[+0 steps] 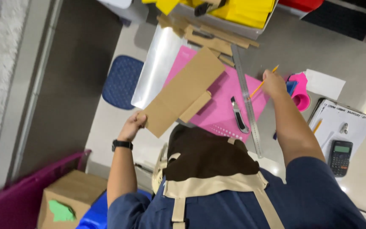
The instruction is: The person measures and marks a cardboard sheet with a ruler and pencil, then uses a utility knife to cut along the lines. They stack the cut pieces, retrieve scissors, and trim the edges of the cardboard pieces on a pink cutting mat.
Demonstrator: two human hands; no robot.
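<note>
Gripping the near corner of a long brown cardboard panel (182, 91), the left hand (133, 125) is closed on it, a black watch (122, 145) just behind on the wrist. From that grip the panel slants away over a pink cutting mat (229, 99). Beyond the panel's far edge lie a utility knife (238, 115) and a steel ruler (247, 99) on the mat. The right hand (273, 83), well apart from the left, pinches a yellow pencil (264, 81); just beside it sits a pink tape roll (300, 94), with a calculator (340, 157) nearer the body.
</note>
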